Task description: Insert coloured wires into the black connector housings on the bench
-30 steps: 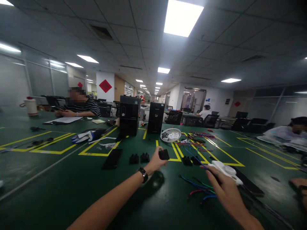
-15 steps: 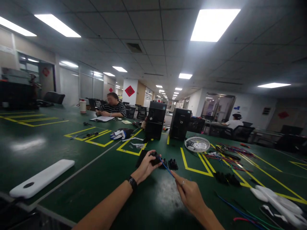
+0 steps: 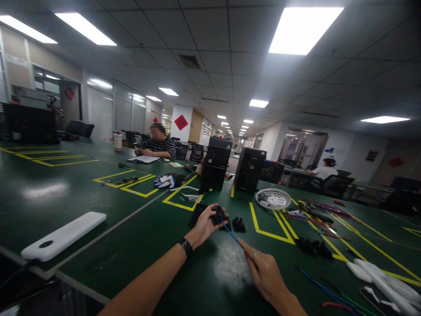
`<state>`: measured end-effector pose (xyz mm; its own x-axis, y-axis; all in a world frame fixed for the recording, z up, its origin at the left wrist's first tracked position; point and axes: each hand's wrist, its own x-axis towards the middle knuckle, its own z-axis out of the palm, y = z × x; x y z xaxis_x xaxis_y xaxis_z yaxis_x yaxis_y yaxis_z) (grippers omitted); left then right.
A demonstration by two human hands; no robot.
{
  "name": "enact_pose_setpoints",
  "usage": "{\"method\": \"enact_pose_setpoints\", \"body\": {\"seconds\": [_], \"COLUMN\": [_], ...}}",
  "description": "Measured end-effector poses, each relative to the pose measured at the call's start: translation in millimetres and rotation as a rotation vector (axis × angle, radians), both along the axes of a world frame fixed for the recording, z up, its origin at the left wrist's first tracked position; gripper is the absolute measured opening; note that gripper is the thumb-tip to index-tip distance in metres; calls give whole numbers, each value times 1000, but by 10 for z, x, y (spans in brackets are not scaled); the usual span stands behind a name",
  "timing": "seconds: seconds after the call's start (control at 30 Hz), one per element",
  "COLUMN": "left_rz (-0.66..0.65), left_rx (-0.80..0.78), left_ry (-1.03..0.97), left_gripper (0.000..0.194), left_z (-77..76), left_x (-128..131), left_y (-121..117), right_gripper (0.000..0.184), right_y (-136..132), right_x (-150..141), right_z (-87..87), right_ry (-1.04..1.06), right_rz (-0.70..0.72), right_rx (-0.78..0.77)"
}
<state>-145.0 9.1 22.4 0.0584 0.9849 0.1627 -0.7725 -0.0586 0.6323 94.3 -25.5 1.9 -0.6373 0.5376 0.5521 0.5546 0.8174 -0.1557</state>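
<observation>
My left hand (image 3: 208, 224), with a dark watch at the wrist, is closed around a small black plastic part (image 3: 218, 216) and holds it above the table. My right hand (image 3: 263, 263), wearing a ring, pinches a blue wire (image 3: 234, 238). The wire's far end meets the black part; whether it is inside or only touching, I cannot tell. Just beyond my left hand, another black part (image 3: 238, 224) with upright posts stands on the green table (image 3: 138, 250). A dark flat piece (image 3: 196, 214) lies partly hidden behind my left fingers.
Two black computer towers (image 3: 216, 164) stand further back. A round white basket-like item (image 3: 272, 199) and a tangle of coloured wires (image 3: 324, 213) lie right. Black parts (image 3: 314, 248), loose wires (image 3: 324, 289) and white pieces (image 3: 383, 278) are near right. A long white device (image 3: 64, 236) lies left. A person (image 3: 159, 142) sits across the table.
The view has shifted slightly, so the scene sits a little further right. The black part has turned somewhat in my left hand. Both hands keep their holds.
</observation>
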Motion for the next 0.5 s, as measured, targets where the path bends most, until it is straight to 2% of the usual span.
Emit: {"method": "enact_pose_setpoints", "body": {"seconds": [0.27, 0.5], "left_rz": [1, 24], "left_rx": [38, 112], "left_ry": [44, 162], "left_gripper": [36, 45], "left_z": [2, -6], "left_x": [-27, -4], "left_y": [1, -24], "right_gripper": [44, 44], "right_y": [18, -12], "right_x": [26, 3], "right_z": [-34, -10], "right_ry": [8, -21], "right_rz": [18, -14], "right_rx": [-23, -14]}}
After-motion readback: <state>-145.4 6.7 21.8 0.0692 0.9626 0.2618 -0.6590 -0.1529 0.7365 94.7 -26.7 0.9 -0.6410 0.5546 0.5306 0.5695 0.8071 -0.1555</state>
